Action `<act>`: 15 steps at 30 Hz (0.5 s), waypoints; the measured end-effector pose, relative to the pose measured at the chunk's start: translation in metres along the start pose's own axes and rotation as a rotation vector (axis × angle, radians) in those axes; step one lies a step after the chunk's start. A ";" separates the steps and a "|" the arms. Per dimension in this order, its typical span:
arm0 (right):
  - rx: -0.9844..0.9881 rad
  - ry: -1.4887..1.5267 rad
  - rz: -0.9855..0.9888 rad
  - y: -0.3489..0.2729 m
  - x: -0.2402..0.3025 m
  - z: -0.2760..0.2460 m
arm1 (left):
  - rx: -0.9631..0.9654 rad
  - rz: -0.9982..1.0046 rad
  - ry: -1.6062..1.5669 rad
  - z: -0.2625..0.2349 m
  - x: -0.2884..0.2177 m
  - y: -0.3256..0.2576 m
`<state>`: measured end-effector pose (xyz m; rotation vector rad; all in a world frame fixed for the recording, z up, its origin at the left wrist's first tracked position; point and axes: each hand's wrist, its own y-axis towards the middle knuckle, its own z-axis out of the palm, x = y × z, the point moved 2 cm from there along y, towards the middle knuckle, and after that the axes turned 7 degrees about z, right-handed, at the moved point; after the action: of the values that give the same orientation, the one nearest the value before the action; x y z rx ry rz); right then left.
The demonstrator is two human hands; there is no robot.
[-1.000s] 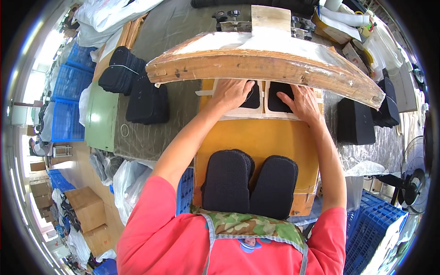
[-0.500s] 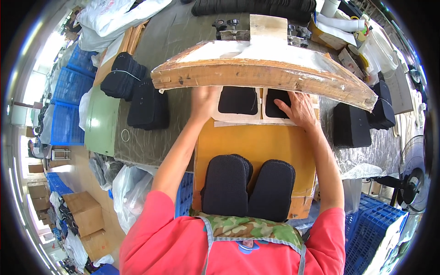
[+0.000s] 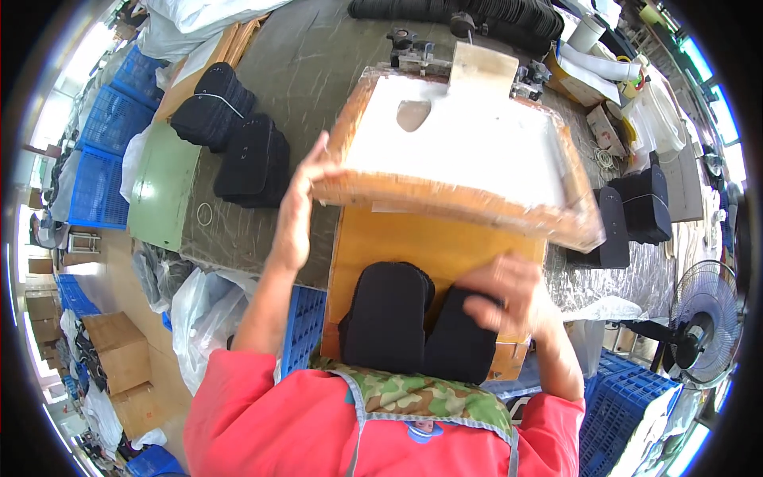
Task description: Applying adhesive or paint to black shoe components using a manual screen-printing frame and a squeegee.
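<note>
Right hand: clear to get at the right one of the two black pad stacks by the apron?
Probably yes: the right hand is over the far end of that stack, with nothing visible between; blur hides whether they touch.

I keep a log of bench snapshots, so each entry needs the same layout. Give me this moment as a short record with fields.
Left hand: at the left corner of the wooden frame
Right hand: blurred, over the right stack; contact unclear
Left stack: black, rounded top, beside the right stack
Yellow board: under both stacks
Right side: fan, blue crate
</note>
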<state>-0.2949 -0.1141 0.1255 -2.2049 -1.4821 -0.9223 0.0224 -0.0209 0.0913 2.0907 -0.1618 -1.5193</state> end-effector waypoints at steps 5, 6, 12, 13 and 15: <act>-0.442 -0.355 -0.085 0.064 -0.016 -0.047 | -0.033 -0.143 -0.049 0.022 0.043 -0.048; -0.555 -0.505 -0.038 0.094 -0.040 -0.057 | -0.024 -0.153 -0.055 0.024 0.048 -0.052; -0.652 -0.704 0.072 0.184 -0.126 -0.058 | -0.094 -0.088 0.053 0.027 0.060 -0.057; -0.558 -0.615 0.138 0.179 -0.124 -0.052 | -0.103 -0.098 0.032 0.027 0.061 -0.058; -0.458 -0.507 0.141 0.166 -0.106 -0.036 | -0.124 -0.154 -0.042 0.029 0.064 -0.062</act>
<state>-0.1825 -0.2768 0.0946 -3.0111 -1.3803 -0.7435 0.0057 -0.0045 0.0011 2.0126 0.0785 -1.6200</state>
